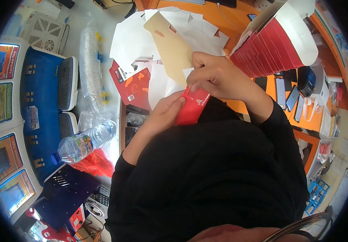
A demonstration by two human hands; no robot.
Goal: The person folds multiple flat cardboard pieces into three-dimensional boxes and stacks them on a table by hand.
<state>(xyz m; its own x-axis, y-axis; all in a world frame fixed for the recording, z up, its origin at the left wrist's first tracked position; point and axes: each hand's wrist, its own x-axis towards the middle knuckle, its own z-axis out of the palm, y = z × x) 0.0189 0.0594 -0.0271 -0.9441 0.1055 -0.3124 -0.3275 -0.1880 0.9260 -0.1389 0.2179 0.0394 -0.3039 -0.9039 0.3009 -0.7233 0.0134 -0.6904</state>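
Observation:
Close in front of my body I hold a small red folded paper packet (193,109) with a white printed mark. My left hand (166,113) grips its left side, thumb pressed on top. My right hand (219,77) has its fingers curled and pinches the packet's upper edge, where a small white flap shows. Just beyond the hands lies a tan cardboard piece (172,46), on a loose pile of white card blanks (133,38). A red printed card sheet (135,86) lies left of them.
Nested red cartons (268,50) stand at the right of the orange table (238,38), near several phones (280,92). Left are a sleeve of clear plastic cups (90,60), a plastic bottle (75,149), a red plastic bag (95,163) and a blue-and-white drink dispenser (41,105).

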